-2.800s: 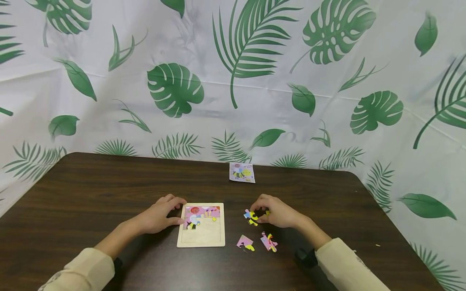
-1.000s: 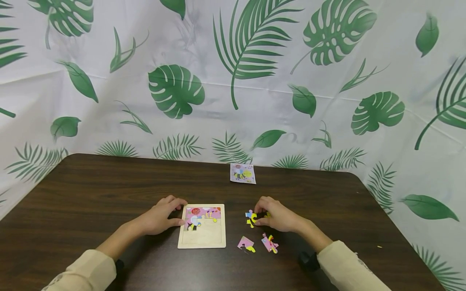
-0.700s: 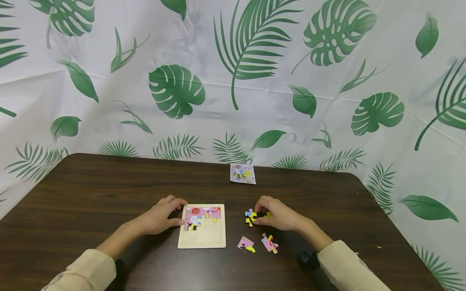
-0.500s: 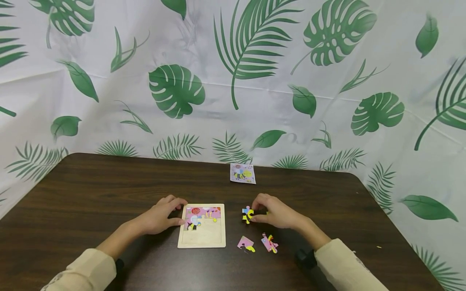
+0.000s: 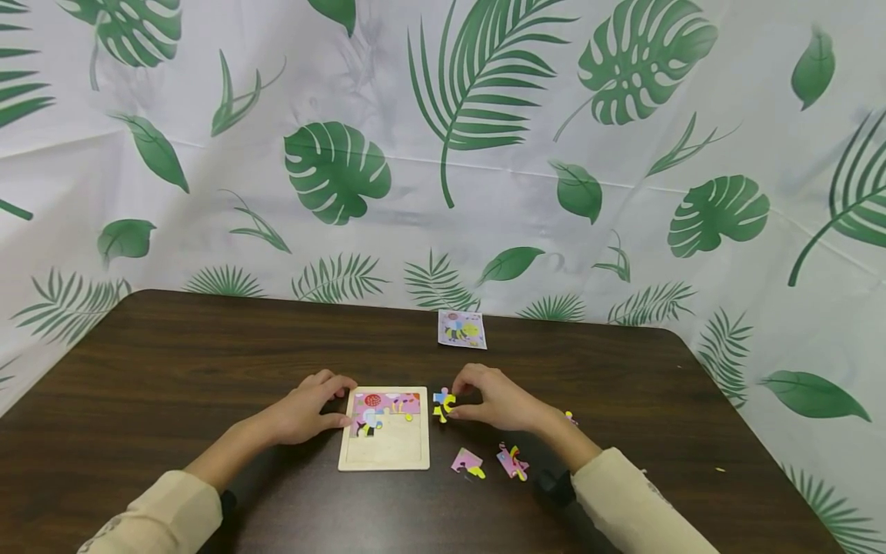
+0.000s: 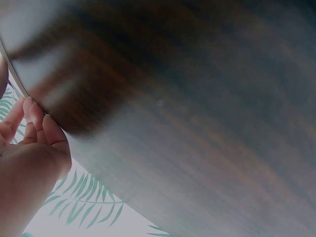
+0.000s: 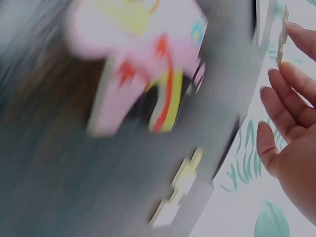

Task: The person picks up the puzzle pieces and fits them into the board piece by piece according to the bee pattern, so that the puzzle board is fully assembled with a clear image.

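Observation:
A square wooden puzzle tray (image 5: 394,445) lies on the dark table, with pink, red and blue pieces fitted along its top and left side. My left hand (image 5: 298,412) grips the tray's left edge, thumb on the side and fingers at the upper corner. Just right of the tray, my right hand (image 5: 501,402) pinches a blue, yellow and black puzzle piece (image 5: 443,405) between thumb and fingers. That same piece (image 7: 282,37) appears edge-on in the right wrist view. Nearer me lie a pink-and-yellow piece (image 5: 467,462) and a pink rainbow-striped piece (image 5: 512,462).
A small picture card (image 5: 461,330) of a bee lies at the table's far edge. Another puzzle piece (image 5: 571,417) shows partly beyond my right forearm. A leaf-printed white cloth (image 5: 415,231) hangs behind the table (image 5: 242,346).
My right hand has shifted left with the blue, yellow and black piece, from among the loose pieces to beside the tray. A piece beyond my forearm has come into sight. My left hand stays put.

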A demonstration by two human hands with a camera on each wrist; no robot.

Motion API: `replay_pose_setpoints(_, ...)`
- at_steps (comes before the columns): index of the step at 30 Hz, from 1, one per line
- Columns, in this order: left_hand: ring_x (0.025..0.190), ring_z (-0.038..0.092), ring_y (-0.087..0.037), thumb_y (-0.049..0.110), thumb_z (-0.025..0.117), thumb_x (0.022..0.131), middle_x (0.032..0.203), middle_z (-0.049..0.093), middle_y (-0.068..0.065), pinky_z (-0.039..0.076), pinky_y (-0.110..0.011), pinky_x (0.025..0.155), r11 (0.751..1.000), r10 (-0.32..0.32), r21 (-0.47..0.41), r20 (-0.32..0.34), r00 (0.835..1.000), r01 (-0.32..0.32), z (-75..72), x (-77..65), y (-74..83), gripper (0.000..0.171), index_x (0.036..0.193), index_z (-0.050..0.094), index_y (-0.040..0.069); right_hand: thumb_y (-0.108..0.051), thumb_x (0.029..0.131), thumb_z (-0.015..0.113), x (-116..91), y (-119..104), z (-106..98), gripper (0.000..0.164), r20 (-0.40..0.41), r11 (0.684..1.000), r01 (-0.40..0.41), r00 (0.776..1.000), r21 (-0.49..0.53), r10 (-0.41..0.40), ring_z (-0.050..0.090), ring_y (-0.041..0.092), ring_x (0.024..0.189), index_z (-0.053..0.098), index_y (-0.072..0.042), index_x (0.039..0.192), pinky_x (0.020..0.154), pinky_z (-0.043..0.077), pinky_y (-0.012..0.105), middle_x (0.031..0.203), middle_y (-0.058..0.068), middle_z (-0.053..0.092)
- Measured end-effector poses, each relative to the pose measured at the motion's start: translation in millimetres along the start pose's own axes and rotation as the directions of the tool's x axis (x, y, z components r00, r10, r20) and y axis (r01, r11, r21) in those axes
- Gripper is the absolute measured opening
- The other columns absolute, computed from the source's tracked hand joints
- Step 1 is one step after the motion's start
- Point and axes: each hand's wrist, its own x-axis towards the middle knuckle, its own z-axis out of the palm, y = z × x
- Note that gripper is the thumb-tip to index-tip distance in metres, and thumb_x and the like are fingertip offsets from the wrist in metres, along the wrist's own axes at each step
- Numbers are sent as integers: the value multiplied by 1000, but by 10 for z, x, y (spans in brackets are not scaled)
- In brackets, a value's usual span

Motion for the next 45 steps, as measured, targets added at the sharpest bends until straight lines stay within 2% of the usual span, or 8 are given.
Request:
replay_pose_setpoints(8,94,44,-25,22,68,83,99,47,-4,39,-44,80,1000,-2,2,3,1000,2,-6,-1,7,42,117,51,4,-21,79,72,131,-155,110,23,-1,999,35,999,-18,-35,53,15,88,59,-7,93,81,43,32,92,-1,55)
replay_pose_setpoints(15,93,44,-25,22,67,83,99,46,-4,39,-44,80,1000,-4,5,6,1000,4,-2,-1,8,41,116,51,4,-23,80,72,230,-310,218,23,31,1000,16,999,-18,-16,50,15,88,59,-9,92,81,33,38,90,-2,55)
replay_pose_setpoints(27,93,44,-25,22,67,83,99,47,-4,39,-45,80,1000,-9,6,10,1000,9,1,8,-8,41,117,51,4,-25,79,73,346,-510,375,20,66,997,11,998,-74,-6,44,9,82,61,-11,88,72,25,29,83,-5,51)
replay_pose_setpoints(45,94,44,-25,21,67,83,99,47,-4,38,-46,80,1000,1,5,3,1000,-1,-3,10,-8,40,116,52,4,-29,79,72,393,-558,453,22,62,976,9,998,-217,5,42,8,82,63,-12,91,71,24,26,83,-8,49)
